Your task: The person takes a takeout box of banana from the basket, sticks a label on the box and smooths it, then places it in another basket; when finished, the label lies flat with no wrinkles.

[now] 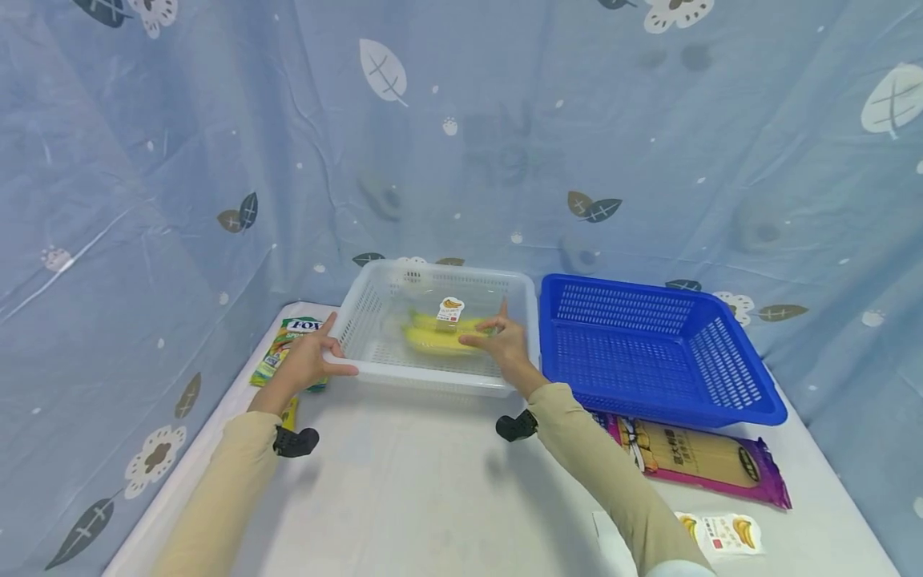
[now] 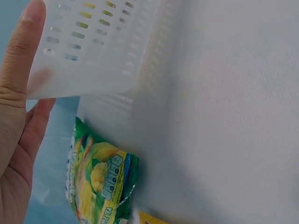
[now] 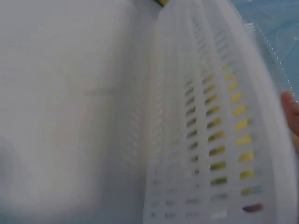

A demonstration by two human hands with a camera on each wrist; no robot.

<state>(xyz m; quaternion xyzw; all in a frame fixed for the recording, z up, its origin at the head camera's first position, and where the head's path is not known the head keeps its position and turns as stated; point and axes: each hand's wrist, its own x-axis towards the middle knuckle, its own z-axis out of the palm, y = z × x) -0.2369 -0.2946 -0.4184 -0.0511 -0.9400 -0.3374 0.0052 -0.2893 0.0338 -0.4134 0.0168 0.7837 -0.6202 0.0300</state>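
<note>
A white plastic basket [image 1: 425, 378] with slotted walls stands against the back curtain. In it lies a clear package of bananas [image 1: 436, 338] with a white banana label [image 1: 450, 309]. My left hand [image 1: 306, 361] grips the basket's near left corner, its thumb [image 2: 21, 51] along the near wall. My right hand [image 1: 508, 344] reaches over the near rim and holds the right end of the banana package between thumb and fingers. In the right wrist view, yellow shows through the basket's slots, and only a fingertip of that hand appears at the right edge.
A blue basket [image 1: 667, 410] stands just right of the white one. In front of it lies a purple-edged noodle pack [image 1: 692, 455], with a banana-printed card [image 1: 721, 533] nearer. Left of the white basket are a green FOX'S candy bag [image 2: 100, 177] and a yellow packet [image 1: 289, 417].
</note>
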